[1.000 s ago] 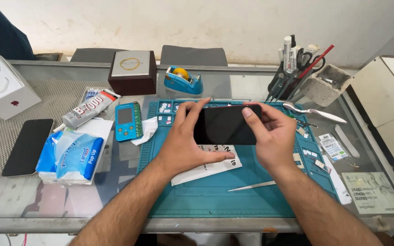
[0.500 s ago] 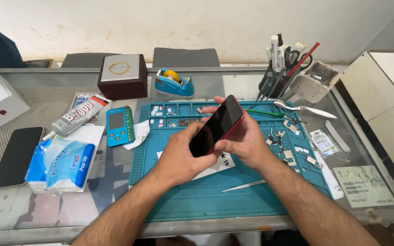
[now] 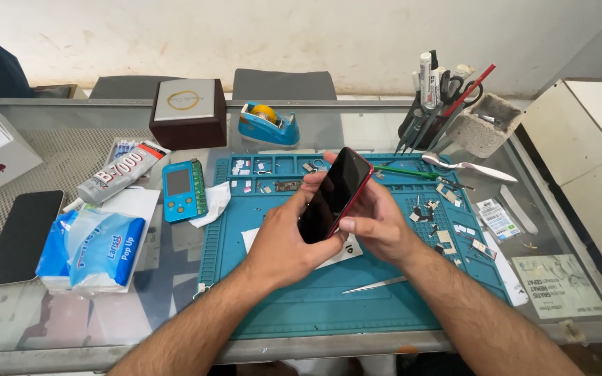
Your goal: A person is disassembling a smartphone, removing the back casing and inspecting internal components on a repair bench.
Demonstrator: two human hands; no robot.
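A red-edged smartphone (image 3: 334, 195) with a dark screen is held tilted on edge above the blue work mat (image 3: 301, 306). My left hand (image 3: 283, 240) grips its lower end from the left. My right hand (image 3: 376, 216) cups its back and right edge, with the thumb on the lower side. Under the hands lies a white paper slip (image 3: 343, 252). Metal tweezers (image 3: 374, 284) rest on the mat just below my right wrist.
Left of the mat lie a small blue tester device (image 3: 182, 189), a glue tube (image 3: 116, 174), a tissue pack (image 3: 95, 251) and a black phone (image 3: 22, 237). A brown box (image 3: 188, 111), a tape dispenser (image 3: 267, 125) and a tool holder (image 3: 454, 104) stand behind. Small parts (image 3: 447, 223) litter the mat's right side.
The phone went from lying flat, screen up, under both hands to being lifted and tilted on its edge. The hands have closed in around it.
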